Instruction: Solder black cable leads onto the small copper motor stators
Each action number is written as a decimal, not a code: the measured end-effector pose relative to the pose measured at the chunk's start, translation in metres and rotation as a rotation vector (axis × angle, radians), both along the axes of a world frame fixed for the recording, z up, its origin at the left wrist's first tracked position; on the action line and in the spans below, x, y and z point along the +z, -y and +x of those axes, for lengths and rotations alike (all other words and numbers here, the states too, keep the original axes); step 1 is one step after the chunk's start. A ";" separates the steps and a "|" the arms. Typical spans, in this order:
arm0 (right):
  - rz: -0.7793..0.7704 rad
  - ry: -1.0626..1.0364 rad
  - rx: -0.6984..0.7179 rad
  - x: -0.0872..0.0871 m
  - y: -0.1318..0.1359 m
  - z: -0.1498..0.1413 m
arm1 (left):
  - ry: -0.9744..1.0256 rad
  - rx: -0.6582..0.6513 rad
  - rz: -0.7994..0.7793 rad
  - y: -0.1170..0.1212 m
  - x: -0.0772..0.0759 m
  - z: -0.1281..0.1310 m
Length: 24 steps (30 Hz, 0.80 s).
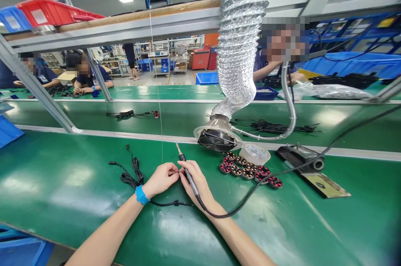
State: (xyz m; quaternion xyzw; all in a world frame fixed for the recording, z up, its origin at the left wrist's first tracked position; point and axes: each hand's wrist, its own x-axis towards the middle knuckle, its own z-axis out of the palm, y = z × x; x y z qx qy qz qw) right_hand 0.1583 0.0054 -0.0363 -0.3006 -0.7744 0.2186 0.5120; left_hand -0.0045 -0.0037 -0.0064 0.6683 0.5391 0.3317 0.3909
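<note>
In my right hand [196,180] lies a soldering iron [189,179], its tip pointing up and away from me and its cord trailing back over my wrist. My left hand [163,179], with a blue band on the wrist, is closed in a pinch. Its fingertips meet those of my right hand around something small and dark that I cannot make out. A black cable [133,176] lies bundled beside my left wrist, and a stretch of it runs beneath both forearms. A thin strand of solder wire [162,132] hangs down behind my hands.
Several round motor stators [249,171] with red or copper windings sit to the right, near a translucent bowl [255,154]. A fan [216,138] on a silver duct [239,40] hangs above. Farther right is a soldering iron stand [300,159]. Co-workers sit across the bench.
</note>
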 end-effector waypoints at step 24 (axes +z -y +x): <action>-0.074 -0.044 0.013 0.008 0.004 -0.001 | -0.156 -0.001 0.077 0.004 0.007 -0.003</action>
